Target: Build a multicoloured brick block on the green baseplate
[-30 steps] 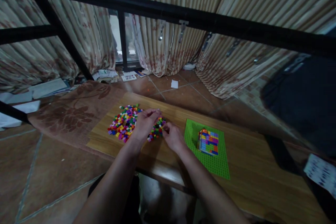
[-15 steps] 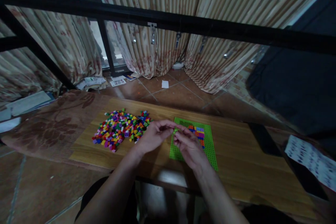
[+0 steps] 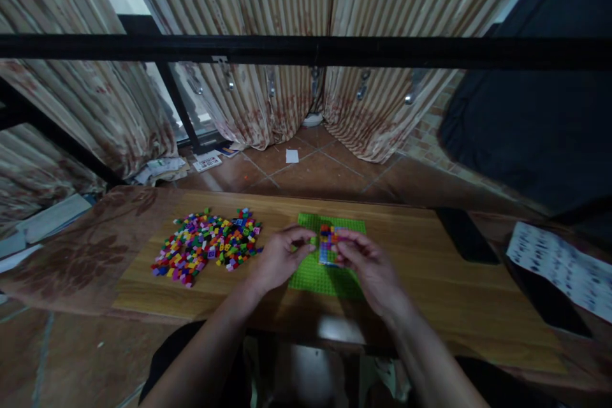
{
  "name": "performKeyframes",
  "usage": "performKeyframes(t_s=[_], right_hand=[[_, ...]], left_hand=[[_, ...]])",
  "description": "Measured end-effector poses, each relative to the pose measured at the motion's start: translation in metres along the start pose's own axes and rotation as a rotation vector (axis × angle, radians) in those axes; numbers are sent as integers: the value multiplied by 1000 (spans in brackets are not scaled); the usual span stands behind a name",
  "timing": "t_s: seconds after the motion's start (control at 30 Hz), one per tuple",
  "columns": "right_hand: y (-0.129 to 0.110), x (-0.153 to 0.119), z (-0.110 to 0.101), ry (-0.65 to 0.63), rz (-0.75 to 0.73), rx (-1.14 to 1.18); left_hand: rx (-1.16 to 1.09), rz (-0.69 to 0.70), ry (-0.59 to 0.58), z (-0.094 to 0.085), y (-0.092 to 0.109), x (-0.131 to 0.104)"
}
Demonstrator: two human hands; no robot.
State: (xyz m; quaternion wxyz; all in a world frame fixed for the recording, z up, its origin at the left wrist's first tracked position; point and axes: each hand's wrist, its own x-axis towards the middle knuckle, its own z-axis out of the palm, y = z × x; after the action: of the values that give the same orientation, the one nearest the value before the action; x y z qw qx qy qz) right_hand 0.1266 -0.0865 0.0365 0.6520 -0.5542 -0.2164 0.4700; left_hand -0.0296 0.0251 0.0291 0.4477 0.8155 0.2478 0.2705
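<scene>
Brick build (image 3: 326, 254): orange-blue patchwork | left grip (image 3: 280, 259): pinching green brick (image 3: 313, 241) | right grip (image 3: 370, 262): can't tell

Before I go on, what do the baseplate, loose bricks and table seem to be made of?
Baseplate: likely moulded plastic, fairly matt; even green with regular studs.
Loose bricks: probably hard plastic, finish too small to judge; solid bright colours, blocky shapes.
Table: wood or wood-look laminate, can't tell which; brown grain, with glare near its front edge suggesting a smooth finish.

Open tabletop (image 3: 408, 236) between green baseplate (image 3: 306, 280) and black slab (image 3: 466, 236), brick pile (image 3: 205, 242) at left, right hand (image 3: 371, 268) over baseplate edge
</scene>
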Motion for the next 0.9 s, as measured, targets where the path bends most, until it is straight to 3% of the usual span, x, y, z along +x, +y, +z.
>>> performKeyframes(t_s=[0.13,0.27,0.4,0.53,0.9], right_hand=[[-26,7,-46,157,-107,-43],[-28,16,-75,209,-103,0],[-18,16,-81,209,-41,21],[-19,13,-81,181,-69,-31],[-13,17,-85,173,-89,-79]], left_hand=[[198,-54,108,21,-5,3],[359,-67,144,39,-4,7],[427,-106,144,50,0,12],[451,-155,157,57,4,15],[508,-181,160,61,4,16]])
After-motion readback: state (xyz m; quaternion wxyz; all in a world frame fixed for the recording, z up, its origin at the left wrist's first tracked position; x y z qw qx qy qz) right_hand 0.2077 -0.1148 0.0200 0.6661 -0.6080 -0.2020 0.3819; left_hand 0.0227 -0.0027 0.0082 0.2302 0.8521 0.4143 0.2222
